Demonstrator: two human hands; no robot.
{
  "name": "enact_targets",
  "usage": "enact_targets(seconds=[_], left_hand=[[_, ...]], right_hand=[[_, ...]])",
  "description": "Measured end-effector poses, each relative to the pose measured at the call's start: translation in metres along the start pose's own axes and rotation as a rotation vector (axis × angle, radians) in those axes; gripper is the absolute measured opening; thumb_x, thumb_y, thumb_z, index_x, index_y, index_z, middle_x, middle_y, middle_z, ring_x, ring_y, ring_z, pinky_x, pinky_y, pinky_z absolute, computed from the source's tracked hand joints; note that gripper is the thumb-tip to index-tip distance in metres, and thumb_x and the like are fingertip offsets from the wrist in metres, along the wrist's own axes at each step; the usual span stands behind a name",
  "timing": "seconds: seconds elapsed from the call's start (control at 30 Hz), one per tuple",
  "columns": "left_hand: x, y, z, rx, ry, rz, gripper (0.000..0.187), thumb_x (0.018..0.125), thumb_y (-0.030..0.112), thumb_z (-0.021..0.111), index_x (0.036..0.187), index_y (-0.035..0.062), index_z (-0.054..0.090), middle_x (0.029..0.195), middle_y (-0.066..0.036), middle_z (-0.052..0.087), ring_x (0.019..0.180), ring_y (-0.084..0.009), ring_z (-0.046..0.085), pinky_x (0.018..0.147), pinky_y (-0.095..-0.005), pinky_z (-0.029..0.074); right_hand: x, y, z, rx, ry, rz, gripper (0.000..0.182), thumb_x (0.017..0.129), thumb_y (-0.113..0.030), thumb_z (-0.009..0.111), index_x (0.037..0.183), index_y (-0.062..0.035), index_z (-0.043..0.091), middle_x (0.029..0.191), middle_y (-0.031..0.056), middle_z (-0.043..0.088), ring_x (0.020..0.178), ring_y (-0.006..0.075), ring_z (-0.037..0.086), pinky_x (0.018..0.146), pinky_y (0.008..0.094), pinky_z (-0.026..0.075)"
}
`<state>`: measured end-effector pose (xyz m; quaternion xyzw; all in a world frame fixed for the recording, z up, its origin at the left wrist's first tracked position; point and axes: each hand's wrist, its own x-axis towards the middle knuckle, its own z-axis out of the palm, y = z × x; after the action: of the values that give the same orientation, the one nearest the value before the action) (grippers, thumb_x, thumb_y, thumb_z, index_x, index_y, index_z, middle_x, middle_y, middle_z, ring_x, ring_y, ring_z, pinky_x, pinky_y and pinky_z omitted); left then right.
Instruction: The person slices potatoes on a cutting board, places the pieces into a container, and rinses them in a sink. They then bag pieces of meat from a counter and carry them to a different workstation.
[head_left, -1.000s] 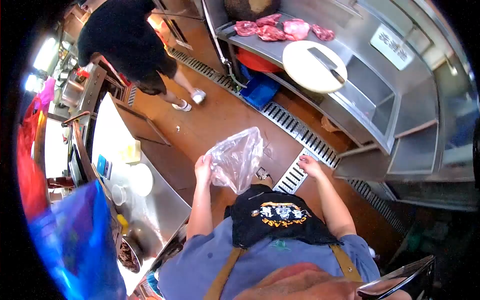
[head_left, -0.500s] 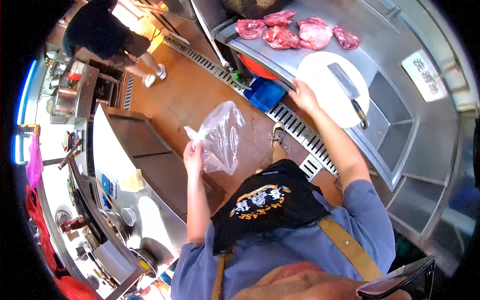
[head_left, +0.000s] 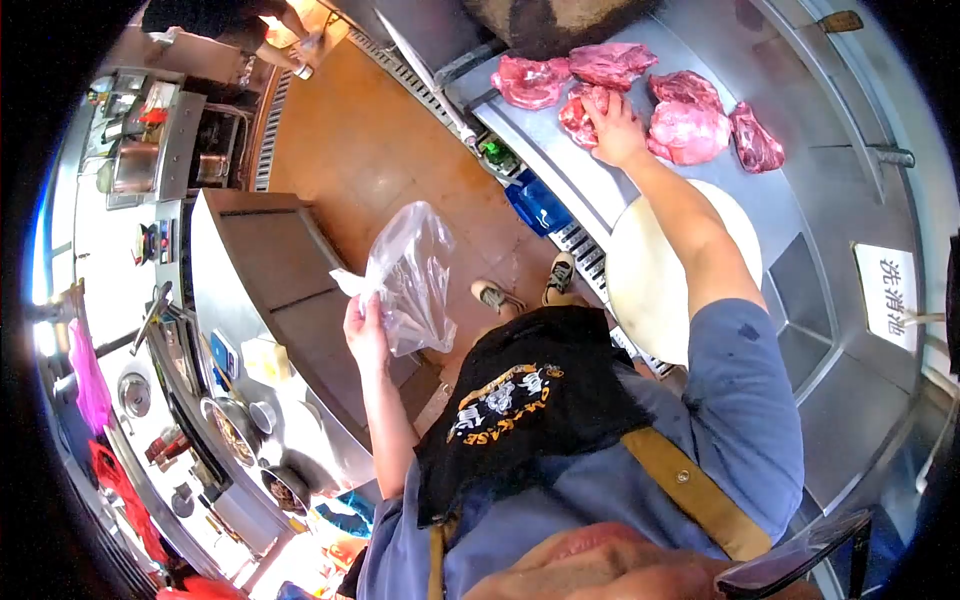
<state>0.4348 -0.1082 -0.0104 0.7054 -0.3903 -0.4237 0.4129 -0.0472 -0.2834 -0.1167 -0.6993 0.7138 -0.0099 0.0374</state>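
Note:
My left hand (head_left: 367, 330) is closed on the gathered top of a clear plastic bag (head_left: 415, 285), which hangs puffed out over the floor. Over the steel counter, my right hand (head_left: 620, 138) is on a piece of raw meat (head_left: 578, 118), its fingers curled over the near side. The fingertips and the underside of this piece are partly hidden. Several other raw meat pieces (head_left: 690, 132) lie around it on the metal. Below my right forearm is a round white cutting board (head_left: 645, 265); the forearm covers part of it, and no cleaver shows there.
A steel sink (head_left: 800, 290) adjoins the board on the right. A worktop (head_left: 235, 270) with pans and bowls runs along the left. At the far left another person (head_left: 225, 22) bends down. A blue container (head_left: 537, 203) stands beside the floor drain.
My right hand has moved from beside the cutting board up to the meat and taken hold of one piece. The bag stays in my left hand. The cleaver is out of sight.

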Motion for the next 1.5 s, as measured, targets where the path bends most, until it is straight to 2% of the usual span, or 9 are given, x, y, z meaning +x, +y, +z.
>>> enact_targets(seconds=[0.27,0.4,0.63,0.83,0.93,1.07,1.17,1.2,1.5], left_hand=[[0.043,0.090,0.081,-0.082,-0.250,0.123,0.018,0.093,0.017,0.060,0.102,0.0020,0.063,0.079,0.004,0.057,0.071,-0.0047,0.049,0.065,-0.0203,0.040],[0.052,0.128,0.104,-0.076,-0.371,0.152,0.018,0.093,0.017,0.060,0.102,0.0017,0.062,0.079,0.003,0.057,0.070,-0.0049,0.049,0.064,-0.0204,0.040],[0.049,0.163,0.133,-0.233,-0.416,0.147,0.015,0.094,0.014,0.057,0.101,0.0012,0.061,0.078,0.003,0.058,0.068,-0.0048,0.048,0.064,-0.0196,0.039],[0.047,0.162,0.141,-0.240,-0.406,0.186,0.012,0.094,0.012,0.057,0.100,0.0019,0.061,0.078,0.002,0.058,0.068,-0.0048,0.049,0.064,-0.0199,0.040],[0.057,0.133,0.130,-0.347,-0.462,0.120,0.020,0.095,0.012,0.057,0.110,0.0005,0.059,0.094,-0.001,0.063,0.079,-0.0068,0.056,0.070,-0.0210,0.045],[0.061,0.124,0.124,-0.321,-0.373,0.079,0.020,0.095,0.013,0.057,0.111,0.0009,0.060,0.094,-0.001,0.064,0.079,-0.0077,0.057,0.071,-0.0223,0.047],[0.051,0.138,0.140,-0.376,-0.257,0.055,0.009,0.094,0.011,0.058,0.097,0.0033,0.060,0.078,0.002,0.058,0.067,-0.0052,0.049,0.062,-0.0194,0.039],[0.052,0.138,0.142,-0.373,-0.276,0.061,0.009,0.094,0.011,0.058,0.097,0.0033,0.060,0.078,0.002,0.058,0.067,-0.0052,0.049,0.062,-0.0194,0.039],[0.043,0.122,0.135,-0.318,-0.286,0.041,0.009,0.094,0.013,0.056,0.095,0.0041,0.060,0.077,0.002,0.057,0.067,-0.0059,0.049,0.062,-0.0203,0.040]], right_hand=[[-0.010,0.009,0.020,0.275,0.189,0.011,0.095,0.064,-0.024,0.075,0.146,-0.0323,0.027,0.143,0.0270,0.025,0.130,0.0458,0.032,0.105,0.0499,0.036],[0.001,0.018,0.004,0.090,-0.089,-0.062,0.096,0.072,-0.015,0.068,0.148,-0.0417,0.016,0.144,0.0280,0.022,0.128,0.0469,0.035,0.098,0.0475,0.045],[0.012,0.014,0.001,0.205,0.016,0.065,0.098,0.068,-0.030,0.076,0.147,-0.0411,0.019,0.141,0.0280,0.028,0.124,0.0458,0.040,0.098,0.0478,0.043],[0.016,0.007,-0.003,0.263,-0.154,0.057,0.102,0.065,-0.055,0.077,0.147,-0.0372,0.019,0.146,0.0299,0.023,0.130,0.0471,0.034,0.101,0.0484,0.040],[0.031,0.005,0.028,0.530,-0.037,0.296,0.110,0.062,-0.069,0.072,0.149,-0.0269,0.019,0.147,0.0298,0.023,0.132,0.0504,0.029,0.104,0.0493,0.037],[0.054,-0.020,-0.003,0.486,-0.217,0.513,0.109,0.062,-0.074,0.068,0.148,-0.0273,0.022,0.143,0.0289,0.027,0.130,0.0506,0.031,0.104,0.0476,0.037],[0.055,-0.020,0.015,0.631,-0.130,0.539,0.106,0.062,-0.070,0.070,0.148,-0.0315,0.022,0.141,0.0254,0.032,0.127,0.0472,0.036,0.100,0.0599,0.037],[0.049,-0.018,0.003,0.643,-0.144,0.521,0.107,0.058,-0.063,0.075,0.147,-0.0314,0.024,0.138,0.0294,0.034,0.123,0.0516,0.039,0.104,0.0471,0.037],[0.039,0.009,-0.013,0.556,-0.391,0.311,0.114,0.051,-0.065,0.079,0.143,-0.0179,0.031,0.136,0.0291,0.044,0.128,0.0419,0.041,0.105,0.0467,0.036]])
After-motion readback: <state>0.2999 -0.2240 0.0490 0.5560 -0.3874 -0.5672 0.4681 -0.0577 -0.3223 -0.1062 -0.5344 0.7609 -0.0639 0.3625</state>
